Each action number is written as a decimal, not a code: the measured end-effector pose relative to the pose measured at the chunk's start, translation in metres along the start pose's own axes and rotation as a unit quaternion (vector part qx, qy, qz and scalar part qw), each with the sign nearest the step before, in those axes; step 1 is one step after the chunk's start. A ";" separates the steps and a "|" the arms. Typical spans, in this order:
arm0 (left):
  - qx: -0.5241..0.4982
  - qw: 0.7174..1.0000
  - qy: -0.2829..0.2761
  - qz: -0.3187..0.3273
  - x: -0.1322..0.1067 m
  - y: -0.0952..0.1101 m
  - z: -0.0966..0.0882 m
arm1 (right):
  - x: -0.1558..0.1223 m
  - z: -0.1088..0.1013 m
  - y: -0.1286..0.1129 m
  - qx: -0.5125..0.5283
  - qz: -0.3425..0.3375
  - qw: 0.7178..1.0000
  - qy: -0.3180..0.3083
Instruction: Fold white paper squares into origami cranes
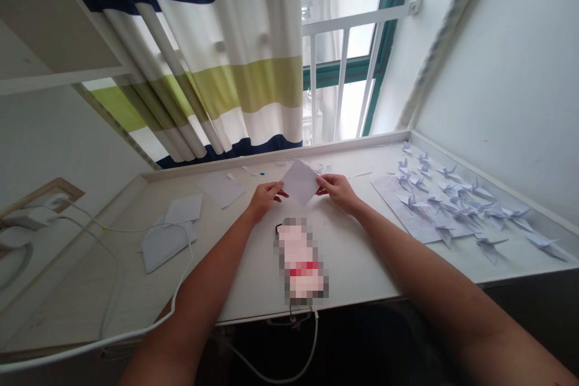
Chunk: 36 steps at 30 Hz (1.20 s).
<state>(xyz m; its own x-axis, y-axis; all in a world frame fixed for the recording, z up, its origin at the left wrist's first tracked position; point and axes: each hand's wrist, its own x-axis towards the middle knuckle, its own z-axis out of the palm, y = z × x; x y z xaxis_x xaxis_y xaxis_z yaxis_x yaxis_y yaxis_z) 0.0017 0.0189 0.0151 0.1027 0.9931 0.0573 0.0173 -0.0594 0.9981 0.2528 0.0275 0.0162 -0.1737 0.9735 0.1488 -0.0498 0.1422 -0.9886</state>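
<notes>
A white square of paper [300, 182] is held up over the white table [362, 253], turned like a diamond. My left hand [265, 198] pinches its left corner and my right hand [337, 190] pinches its right corner. Both hands hover just above the far middle of the table. Below them lies a blurred-out flat object [301, 260] with a cable.
Several folded white paper cranes [456, 205] cover the right side, some on a printed sheet [409, 217]. Loose white paper squares [183, 210] and a stack [165, 242] lie at left. A white cable [149, 325] loops over the left edge. Striped curtain [226, 72] and window rail behind.
</notes>
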 end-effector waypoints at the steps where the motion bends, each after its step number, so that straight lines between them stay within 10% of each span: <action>1: 0.001 1.000 -0.002 -0.004 0.000 -0.004 -0.002 | 0.001 0.000 0.003 -0.004 0.002 1.000 0.001; 19: -0.137 0.990 -0.014 -0.016 -0.002 -0.015 -0.021 | -0.002 -0.009 0.001 0.079 0.052 0.992 -0.079; 36: -0.065 0.998 -0.011 0.002 -0.003 -0.015 -0.012 | 0.003 0.000 0.004 -0.084 -0.059 0.995 0.006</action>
<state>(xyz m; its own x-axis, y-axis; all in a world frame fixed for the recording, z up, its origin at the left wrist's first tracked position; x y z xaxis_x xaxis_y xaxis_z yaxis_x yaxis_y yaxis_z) -0.0110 0.0176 0.0002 0.1235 0.9904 0.0623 -0.1128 -0.0484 0.9924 0.2518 0.0310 0.0124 -0.1651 0.9503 0.2640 0.0959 0.2819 -0.9546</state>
